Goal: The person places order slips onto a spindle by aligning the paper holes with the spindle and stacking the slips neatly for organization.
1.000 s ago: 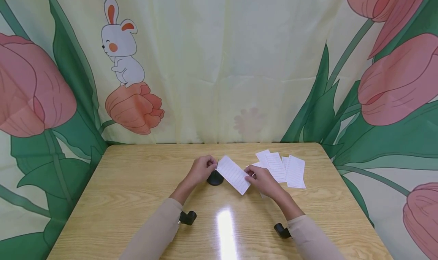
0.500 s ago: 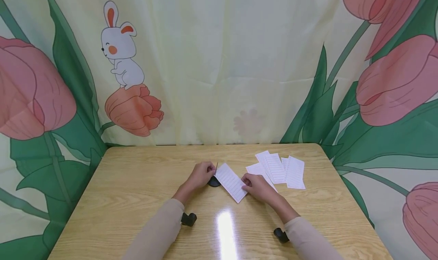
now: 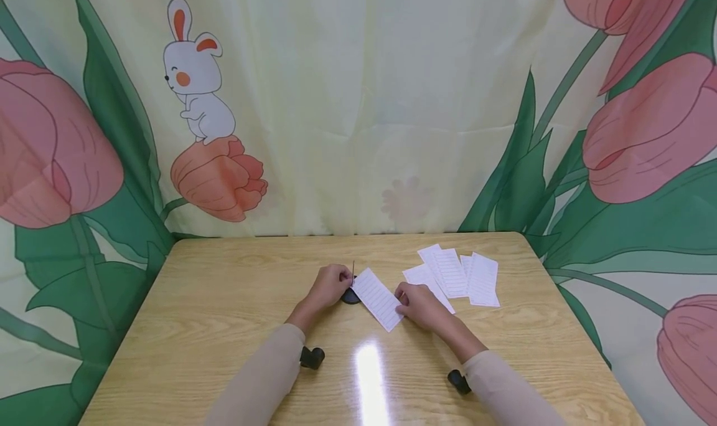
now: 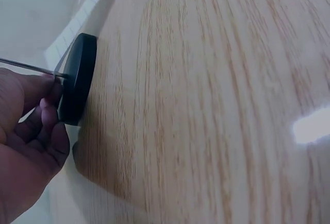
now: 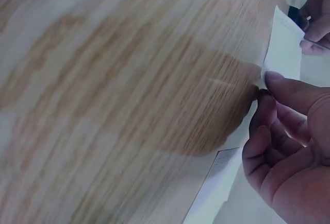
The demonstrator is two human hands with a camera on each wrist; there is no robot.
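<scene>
Narrow white lined paper slip [image 3: 378, 298] held between both hands above the middle of the light wooden tabletop [image 3: 213, 307], a little toward the far edge. Long axis slanting from far-left to near-right. Left hand [image 3: 330, 284] pinching the far-left end with curled fingers, right at the thin upright metal spike [image 3: 353, 268] of the round black base [image 3: 350, 297]. Right hand [image 3: 417, 304] pinching the near-right end between thumb and fingertips [image 5: 276, 80]. Spike just beside the left fingers [image 4: 49, 98], so left hand plainly the nearer one; base touching the tabletop directly beneath. Loose spread of similar white lined slips [image 3: 459, 276] lying flat toward the far right corner, apart from both hands.
</scene>
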